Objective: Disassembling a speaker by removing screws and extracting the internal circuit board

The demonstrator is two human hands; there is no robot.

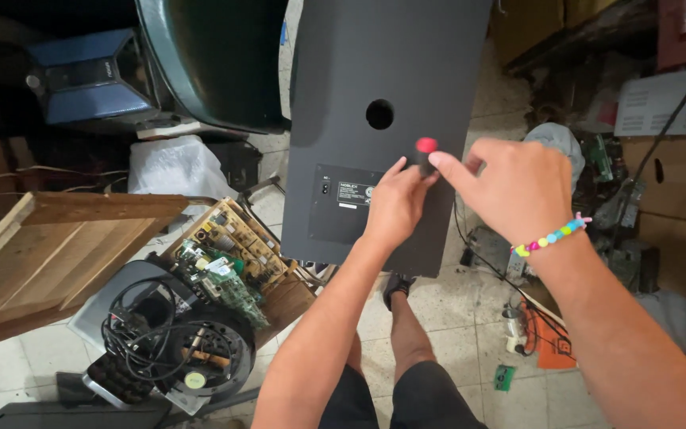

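Against the tall dark-grey flat speaker back panel (375, 71), just below its round hole, both hands work a red-capped black-handled screwdriver (424, 151), left hand (395, 208) grasping the shaft, right hand (510, 187) pinching the cap, seemingly mid-turn on a screw.

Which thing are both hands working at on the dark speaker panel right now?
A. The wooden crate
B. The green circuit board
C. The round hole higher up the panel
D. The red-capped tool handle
D: the left hand and the right hand meet at the red-capped tool handle, just below the round hole in the dark panel.
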